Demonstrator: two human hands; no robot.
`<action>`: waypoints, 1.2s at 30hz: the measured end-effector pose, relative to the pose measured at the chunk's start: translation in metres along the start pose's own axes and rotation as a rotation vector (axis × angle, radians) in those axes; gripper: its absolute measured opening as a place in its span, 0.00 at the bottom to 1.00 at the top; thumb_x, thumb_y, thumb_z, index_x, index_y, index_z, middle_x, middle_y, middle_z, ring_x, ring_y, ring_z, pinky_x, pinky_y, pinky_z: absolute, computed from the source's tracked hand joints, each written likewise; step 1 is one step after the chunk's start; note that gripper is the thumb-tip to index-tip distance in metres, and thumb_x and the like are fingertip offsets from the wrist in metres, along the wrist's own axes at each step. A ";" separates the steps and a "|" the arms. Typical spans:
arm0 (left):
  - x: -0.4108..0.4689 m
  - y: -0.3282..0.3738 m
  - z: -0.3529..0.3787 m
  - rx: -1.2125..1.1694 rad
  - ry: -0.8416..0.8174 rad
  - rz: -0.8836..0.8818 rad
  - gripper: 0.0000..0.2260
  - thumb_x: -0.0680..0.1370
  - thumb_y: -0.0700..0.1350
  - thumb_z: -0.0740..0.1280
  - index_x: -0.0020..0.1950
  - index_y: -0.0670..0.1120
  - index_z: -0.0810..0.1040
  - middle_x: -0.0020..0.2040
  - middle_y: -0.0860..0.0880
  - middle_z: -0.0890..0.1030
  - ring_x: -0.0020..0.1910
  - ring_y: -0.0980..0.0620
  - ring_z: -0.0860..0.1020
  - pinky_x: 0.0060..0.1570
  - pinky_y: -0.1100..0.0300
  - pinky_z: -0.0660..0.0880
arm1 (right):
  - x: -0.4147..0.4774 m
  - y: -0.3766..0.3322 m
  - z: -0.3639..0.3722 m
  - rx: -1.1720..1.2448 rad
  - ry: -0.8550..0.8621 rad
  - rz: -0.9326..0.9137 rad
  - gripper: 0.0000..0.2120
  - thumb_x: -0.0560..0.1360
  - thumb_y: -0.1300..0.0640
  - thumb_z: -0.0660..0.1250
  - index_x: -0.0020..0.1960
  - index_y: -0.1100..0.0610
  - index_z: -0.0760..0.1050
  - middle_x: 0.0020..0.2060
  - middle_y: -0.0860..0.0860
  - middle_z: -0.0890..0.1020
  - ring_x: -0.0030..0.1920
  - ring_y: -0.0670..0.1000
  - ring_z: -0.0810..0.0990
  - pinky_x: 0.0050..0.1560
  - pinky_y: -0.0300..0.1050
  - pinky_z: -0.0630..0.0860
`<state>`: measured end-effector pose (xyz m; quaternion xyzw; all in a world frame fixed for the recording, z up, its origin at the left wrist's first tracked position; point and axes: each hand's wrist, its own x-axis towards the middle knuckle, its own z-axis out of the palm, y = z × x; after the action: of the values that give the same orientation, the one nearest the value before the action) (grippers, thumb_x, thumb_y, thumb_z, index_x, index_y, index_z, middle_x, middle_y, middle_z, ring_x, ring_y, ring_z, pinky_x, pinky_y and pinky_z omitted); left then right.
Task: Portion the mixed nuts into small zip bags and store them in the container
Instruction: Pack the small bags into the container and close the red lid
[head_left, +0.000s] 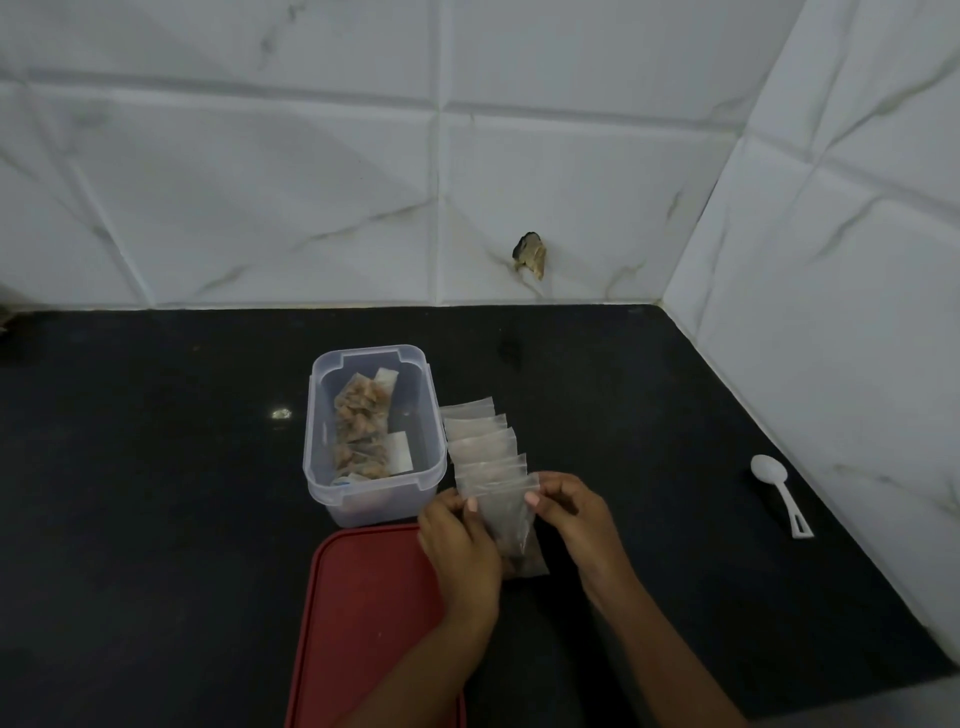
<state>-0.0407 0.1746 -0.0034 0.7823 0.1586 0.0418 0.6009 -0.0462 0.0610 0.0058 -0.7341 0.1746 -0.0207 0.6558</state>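
A clear plastic container (374, 501) is seen standing open on the black desk (156, 493), and everything else is placed from it. Inside the container, several filled bags (361, 431) of brownish nuts are stacked along its length. Just to the right of the container, a row of empty zip bags (480, 441) is laid flat and overlapping, running from its far end toward its near end.

At the near right corner of the container, a small zip bag (511, 525) is held up between both hands. Its top left edge is pinched by the left hand (460, 545) and its top right edge by the right hand (576, 514). The fingers (532, 499) of each hand are narrowed onto the bag's mouth. Something dark is seen at the bag's lower end, too blurred to make out.

A red lid (363, 613) is laid flat directly in front of the container, partly under the left forearm. Well to the right of the container, a white spoon (779, 493) is laid near the tiled wall (831, 312).
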 end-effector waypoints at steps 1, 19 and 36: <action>0.001 0.001 0.000 -0.035 -0.005 -0.020 0.02 0.79 0.41 0.60 0.48 0.45 0.71 0.50 0.45 0.74 0.53 0.46 0.74 0.56 0.48 0.72 | 0.001 0.000 0.001 0.020 -0.015 0.011 0.03 0.73 0.62 0.67 0.44 0.56 0.79 0.48 0.50 0.81 0.50 0.48 0.80 0.50 0.40 0.76; 0.001 0.048 -0.013 -0.179 -0.104 0.365 0.04 0.79 0.43 0.61 0.45 0.51 0.72 0.43 0.52 0.76 0.41 0.58 0.75 0.41 0.63 0.74 | -0.003 -0.052 -0.007 0.238 0.013 -0.120 0.08 0.75 0.65 0.63 0.48 0.55 0.78 0.41 0.47 0.83 0.42 0.43 0.83 0.40 0.35 0.78; 0.125 0.074 -0.080 0.122 0.151 0.225 0.08 0.80 0.40 0.58 0.52 0.39 0.75 0.49 0.46 0.73 0.46 0.50 0.74 0.47 0.55 0.73 | 0.094 -0.126 0.104 -0.858 -0.121 -0.439 0.11 0.76 0.52 0.64 0.54 0.56 0.77 0.61 0.50 0.70 0.64 0.53 0.62 0.63 0.49 0.58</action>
<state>0.0716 0.2688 0.0732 0.8250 0.1166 0.1578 0.5300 0.0979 0.1435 0.0954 -0.9577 -0.0297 -0.0420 0.2831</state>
